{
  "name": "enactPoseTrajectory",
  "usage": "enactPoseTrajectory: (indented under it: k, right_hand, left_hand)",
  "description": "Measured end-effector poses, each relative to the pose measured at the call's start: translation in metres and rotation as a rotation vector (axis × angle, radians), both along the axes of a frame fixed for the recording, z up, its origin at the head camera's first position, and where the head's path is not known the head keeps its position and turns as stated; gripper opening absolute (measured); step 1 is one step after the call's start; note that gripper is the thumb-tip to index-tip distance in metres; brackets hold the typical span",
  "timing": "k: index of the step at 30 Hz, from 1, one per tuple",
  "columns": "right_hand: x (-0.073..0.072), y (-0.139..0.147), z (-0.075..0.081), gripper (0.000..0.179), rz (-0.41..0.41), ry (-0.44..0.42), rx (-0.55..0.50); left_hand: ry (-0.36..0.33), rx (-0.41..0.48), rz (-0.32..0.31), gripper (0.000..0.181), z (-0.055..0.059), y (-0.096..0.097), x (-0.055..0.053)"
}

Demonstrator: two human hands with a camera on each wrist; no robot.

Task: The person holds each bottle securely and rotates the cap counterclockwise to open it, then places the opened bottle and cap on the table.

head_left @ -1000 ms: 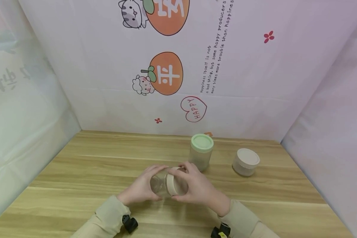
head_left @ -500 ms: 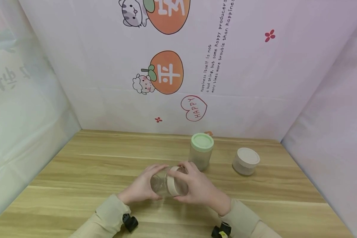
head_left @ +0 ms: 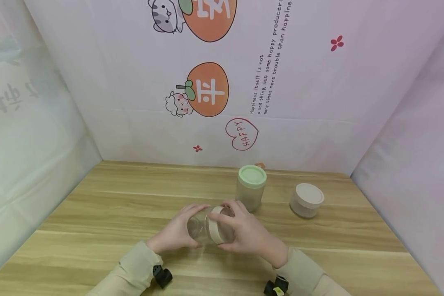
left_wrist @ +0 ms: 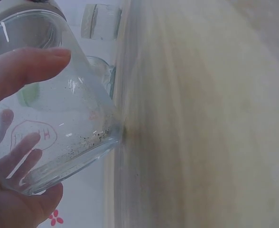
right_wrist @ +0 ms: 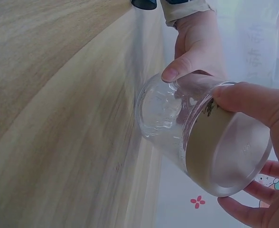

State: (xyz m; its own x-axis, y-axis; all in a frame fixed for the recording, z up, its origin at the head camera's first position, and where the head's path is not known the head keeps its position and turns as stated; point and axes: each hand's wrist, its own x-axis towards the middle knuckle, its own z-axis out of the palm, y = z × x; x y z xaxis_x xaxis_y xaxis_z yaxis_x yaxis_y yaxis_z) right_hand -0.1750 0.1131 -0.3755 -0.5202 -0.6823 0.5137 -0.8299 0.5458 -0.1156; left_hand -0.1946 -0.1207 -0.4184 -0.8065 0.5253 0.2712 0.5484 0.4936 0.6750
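Note:
A clear glass jar (head_left: 197, 228) lies tipped over on its side between both hands, low above the wooden table. Its lid (right_wrist: 208, 147) has a beige band and a see-through top, and it faces right. My left hand (head_left: 175, 233) grips the body near the base, thumb and fingers spread around the glass. Around the lid end curl the fingers and thumb of my right hand (head_left: 249, 232). In the left wrist view, small dark specks show in the glass body (left_wrist: 82, 114) near its bottom. Part of the lid is covered by the right fingers.
Behind the right hand stands a taller jar with a green lid (head_left: 252, 176). Farther right is a short jar with a whitish lid (head_left: 308, 195). A printed cloth (head_left: 133, 102) hangs along the table's back edge, and pale cloths flank both sides.
The jar's lidded end and the right thumb have shifted very slightly to the right. Both hands keep their hold on the jar, and the other two jars stay put.

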Motion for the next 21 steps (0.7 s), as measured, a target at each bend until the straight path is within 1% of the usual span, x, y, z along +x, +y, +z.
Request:
enactPoseTrajectory:
  k: [7,12,17,21]
  right_hand:
    - [-0.001,0.001,-0.003,0.079,0.014,0.037,-0.022]
    - [-0.004,0.001,-0.008,0.08,0.031,0.066,-0.063]
    - [-0.005,0.0,-0.011,0.08,0.031,0.058,-0.091]
    - [-0.007,0.0,-0.013,0.08,0.034,0.056,-0.107]
  left_hand:
    - [-0.002,0.006,0.007,0.099,0.0,0.0,0.0]
    - [-0.029,0.031,0.023,0.099,-0.003,-0.001,-0.002]
    - [-0.063,0.05,0.04,0.101,-0.006,-0.004,-0.003]
    - [-0.065,0.06,0.042,0.102,-0.007,-0.005,-0.005]
